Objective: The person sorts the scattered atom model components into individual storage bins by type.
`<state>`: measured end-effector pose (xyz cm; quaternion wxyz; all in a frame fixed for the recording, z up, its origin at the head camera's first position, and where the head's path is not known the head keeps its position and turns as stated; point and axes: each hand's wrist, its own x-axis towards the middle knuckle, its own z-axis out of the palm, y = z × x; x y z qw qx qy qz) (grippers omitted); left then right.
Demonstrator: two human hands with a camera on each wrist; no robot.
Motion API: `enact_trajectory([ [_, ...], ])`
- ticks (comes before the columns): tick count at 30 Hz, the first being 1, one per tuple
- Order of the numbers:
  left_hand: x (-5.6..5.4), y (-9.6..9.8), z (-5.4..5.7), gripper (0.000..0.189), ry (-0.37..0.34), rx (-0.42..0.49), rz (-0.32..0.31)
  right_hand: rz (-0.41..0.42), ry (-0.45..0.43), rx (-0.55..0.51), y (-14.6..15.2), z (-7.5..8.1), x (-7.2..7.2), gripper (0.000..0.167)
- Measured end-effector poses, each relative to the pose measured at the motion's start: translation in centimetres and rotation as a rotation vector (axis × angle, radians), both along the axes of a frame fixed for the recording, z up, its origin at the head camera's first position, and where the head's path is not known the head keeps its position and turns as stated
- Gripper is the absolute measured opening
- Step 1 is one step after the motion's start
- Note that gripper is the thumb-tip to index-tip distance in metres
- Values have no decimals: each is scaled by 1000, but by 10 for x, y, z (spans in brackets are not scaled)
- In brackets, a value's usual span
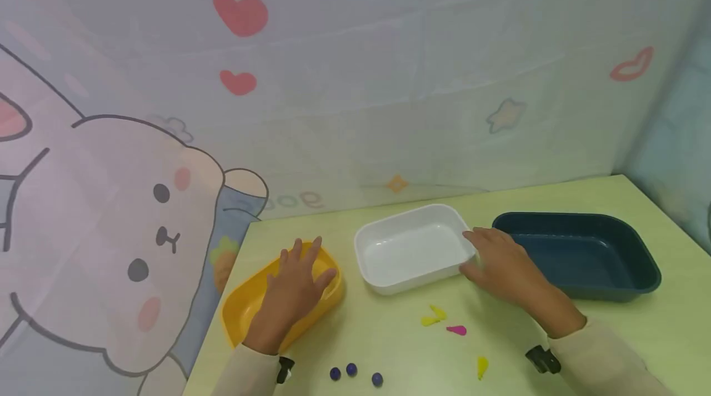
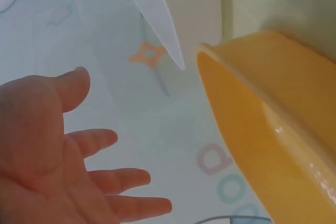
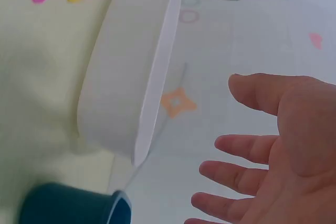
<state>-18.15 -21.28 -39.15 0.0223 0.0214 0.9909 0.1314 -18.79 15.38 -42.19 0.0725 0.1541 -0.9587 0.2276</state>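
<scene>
As the tabletop (image 1: pixel 400 334) is being surveyed from its left edge, the orange tray (image 1: pixel 244 313) is being noted there, near the far left corner. It is being partly covered by the left hand (image 1: pixel 294 294), whose fingers are being held spread; nothing is being gripped. Whether the rim is being touched cannot be told. Farther from the far edge, three dark balls (image 1: pixel 352 369) are being recorded. Near the middle of the far edge, the white tray (image 1: pixel 411 277) is being found. In front of it, two yellow pieces (image 1: pixel 430 321), a pink piece (image 1: pixel 458 330) and a lone yellow piece (image 1: pixel 482 366) are being counted. The white tray's right end is being overlapped by the right hand (image 1: pixel 502 263), its thumb and fingers being held apart with nothing gripped. The orange and white trays are being judged light, stiff and slightly slippery; a hold on opposite rim ends, thumb against fingers, is being advised. Toward the right edge, near the far right corner, the blue tray (image 1: pixel 589 260) is being listed, partly hidden by the right hand.
</scene>
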Motion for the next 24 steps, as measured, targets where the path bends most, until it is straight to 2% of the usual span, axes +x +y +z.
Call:
enact_trajectory([
  [8,7,-24,-3,66,46,62,40,35,21,-79,-20,-7,8,49],
  [13,10,-40,-3,65,85,51,82,51,40,-105,-33,-12,14,46],
  [16,12,-51,-3,63,88,36,123,61,60,-121,-42,-15,17,44],
  [21,19,-73,-4,63,37,13,222,85,82,-120,-57,-26,23,41],
  [24,24,-86,-7,62,32,-20,275,107,58,-94,-67,-33,28,41],
])
